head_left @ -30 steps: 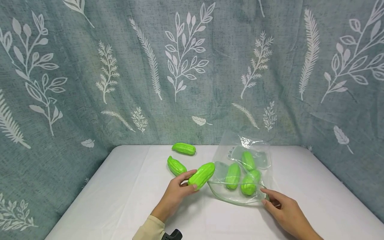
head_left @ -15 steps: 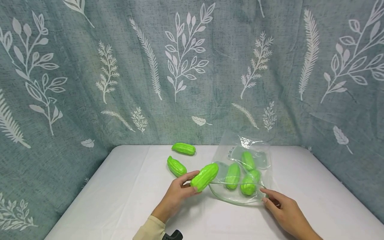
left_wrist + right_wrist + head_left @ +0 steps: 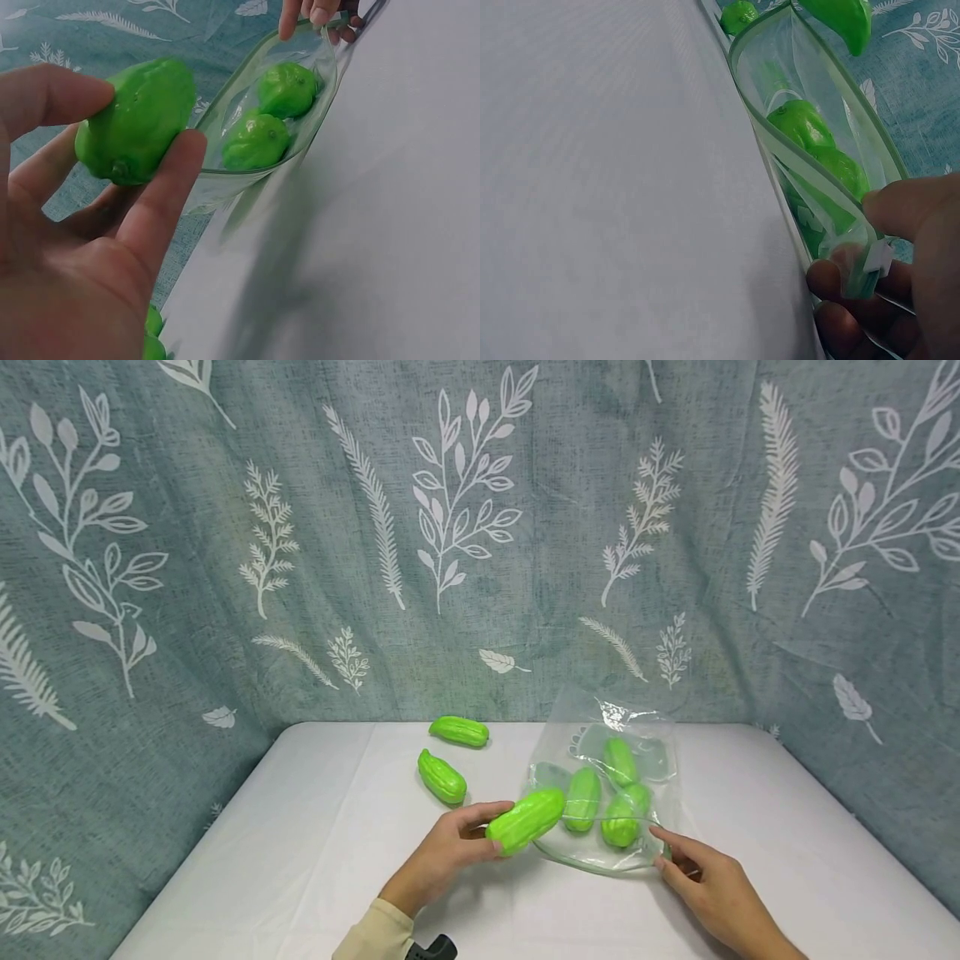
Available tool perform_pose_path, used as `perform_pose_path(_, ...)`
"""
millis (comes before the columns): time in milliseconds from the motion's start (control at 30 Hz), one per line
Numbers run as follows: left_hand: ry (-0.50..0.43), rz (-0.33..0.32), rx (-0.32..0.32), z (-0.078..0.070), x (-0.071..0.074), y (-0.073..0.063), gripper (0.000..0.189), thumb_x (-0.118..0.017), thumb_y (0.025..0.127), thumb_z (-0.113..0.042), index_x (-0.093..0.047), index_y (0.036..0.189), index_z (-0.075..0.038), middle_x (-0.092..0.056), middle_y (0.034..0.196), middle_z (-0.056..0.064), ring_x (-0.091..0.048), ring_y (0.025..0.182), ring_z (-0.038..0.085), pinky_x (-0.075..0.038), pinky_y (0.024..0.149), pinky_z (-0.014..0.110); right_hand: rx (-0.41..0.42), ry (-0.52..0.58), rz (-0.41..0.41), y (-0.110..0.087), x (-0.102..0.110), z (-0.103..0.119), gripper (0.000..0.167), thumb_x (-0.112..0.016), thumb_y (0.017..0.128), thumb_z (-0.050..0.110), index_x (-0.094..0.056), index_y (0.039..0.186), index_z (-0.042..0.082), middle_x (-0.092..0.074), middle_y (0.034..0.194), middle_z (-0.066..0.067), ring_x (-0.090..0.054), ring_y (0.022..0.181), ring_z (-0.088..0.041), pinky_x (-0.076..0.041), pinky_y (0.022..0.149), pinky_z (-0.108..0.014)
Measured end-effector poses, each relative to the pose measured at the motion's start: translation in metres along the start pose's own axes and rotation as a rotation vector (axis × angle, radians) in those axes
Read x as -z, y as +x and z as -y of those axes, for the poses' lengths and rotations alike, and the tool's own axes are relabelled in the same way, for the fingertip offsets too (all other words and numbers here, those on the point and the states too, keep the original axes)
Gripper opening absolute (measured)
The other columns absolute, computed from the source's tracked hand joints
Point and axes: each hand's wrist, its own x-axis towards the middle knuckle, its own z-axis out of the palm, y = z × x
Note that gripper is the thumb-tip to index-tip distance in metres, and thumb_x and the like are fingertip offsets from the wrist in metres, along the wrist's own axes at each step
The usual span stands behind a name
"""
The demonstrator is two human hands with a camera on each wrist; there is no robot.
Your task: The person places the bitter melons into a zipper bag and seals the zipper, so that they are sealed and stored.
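Note:
My left hand point(image 3: 448, 852) holds a bright green ridged gourd point(image 3: 527, 821) between thumb and fingers, above the table at the left side of a clear zip bag's mouth. In the left wrist view, the held gourd point(image 3: 139, 124) stands out in front of the bag's opening. The zip bag point(image 3: 551, 727) lies with its green-rimmed mouth spread toward me, several similar gourds point(image 3: 582, 800) inside. My right hand point(image 3: 712, 885) pinches the right corner of that mouth. Close up in the right wrist view, a white slider point(image 3: 879, 257) sits at the gripped corner.
Two loose gourds lie left of the bag: one gourd point(image 3: 442, 777) near my left hand, another gourd point(image 3: 460, 732) by the far edge. A white cloth covers the table point(image 3: 300, 843). Behind it hangs a blue-green leaf-patterned curtain point(image 3: 555, 527).
My left hand has carried the gourd rightward and slightly toward me, so that it now overlaps the left side of the bag's mouth. My right hand keeps its place at the corner.

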Motion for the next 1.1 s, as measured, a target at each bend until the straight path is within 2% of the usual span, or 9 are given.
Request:
perform_pose_path(200, 0.063, 0.068, 0.007, 0.005, 0.001, 0.0, 0.053, -0.069, 0.085, -0.003, -0.061, 0.137, -0.007, -0.06, 0.132, 0.012, -0.063, 0.107, 0.023, -0.056, 0.086, 0.035, -0.002, 0.0, 0.004, 0.0, 0.0, 0.0, 0.042, -0.073, 0.093, 0.018, -0.065, 0.134, 0.012, -0.063, 0.087, 0.008, -0.06, 0.074, 0.0, -0.054, 0.065, -0.024)
perform_pose_path(333, 0.119, 0.112, 0.004, 0.005, 0.0, -0.001, 0.054, -0.068, 0.084, -0.003, -0.062, 0.137, -0.009, -0.059, 0.136, 0.009, -0.064, 0.106, 0.021, -0.054, 0.087, 0.032, 0.007, 0.004, -0.001, -0.001, 0.0, -0.001, 0.044, -0.073, 0.093, 0.019, -0.065, 0.135, 0.013, -0.065, 0.088, 0.008, -0.061, 0.076, -0.001, -0.055, 0.067, -0.025)
perform_pose_path(533, 0.196, 0.172, -0.012, 0.008, -0.004, -0.003, 0.053, -0.069, 0.084, -0.005, -0.063, 0.136, -0.01, -0.062, 0.131, 0.005, -0.064, 0.102, 0.016, -0.052, 0.087, 0.026, 0.009, -0.002, -0.002, -0.001, -0.001, -0.001, 0.046, -0.074, 0.093, 0.019, -0.063, 0.137, 0.014, -0.066, 0.089, 0.008, -0.061, 0.077, 0.0, -0.055, 0.068, -0.025)
perform_pose_path(733, 0.24, 0.169, -0.012, 0.01, -0.006, -0.003, 0.051, -0.07, 0.085, -0.008, -0.065, 0.135, -0.015, -0.063, 0.129, -0.001, -0.064, 0.101, 0.014, -0.052, 0.085, 0.025, 0.005, -0.01, 0.004, 0.0, -0.001, -0.002, 0.048, -0.074, 0.093, 0.02, -0.062, 0.139, 0.014, -0.064, 0.087, 0.01, -0.06, 0.077, 0.0, -0.055, 0.068, -0.025)
perform_pose_path(933, 0.227, 0.158, -0.001, 0.008, -0.01, -0.004, 0.051, -0.071, 0.085, -0.007, -0.065, 0.135, -0.014, -0.065, 0.125, 0.001, -0.065, 0.101, 0.016, -0.052, 0.085, 0.025, 0.007, -0.005, 0.01, 0.0, -0.001, -0.002, 0.049, -0.074, 0.093, 0.02, -0.061, 0.139, 0.014, -0.064, 0.087, 0.01, -0.06, 0.077, 0.0, -0.054, 0.067, -0.025)
perform_pose_path(1100, 0.259, 0.127, 0.013, 0.006, -0.016, -0.004, 0.051, -0.072, 0.085, -0.008, -0.065, 0.135, -0.016, -0.064, 0.124, 0.001, -0.064, 0.101, 0.016, -0.053, 0.083, 0.024, 0.013, -0.001, -0.004, 0.0, -0.001, 0.0, 0.049, -0.074, 0.092, 0.016, -0.062, 0.138, 0.014, -0.065, 0.087, 0.009, -0.06, 0.076, 0.0, -0.055, 0.067, -0.025)
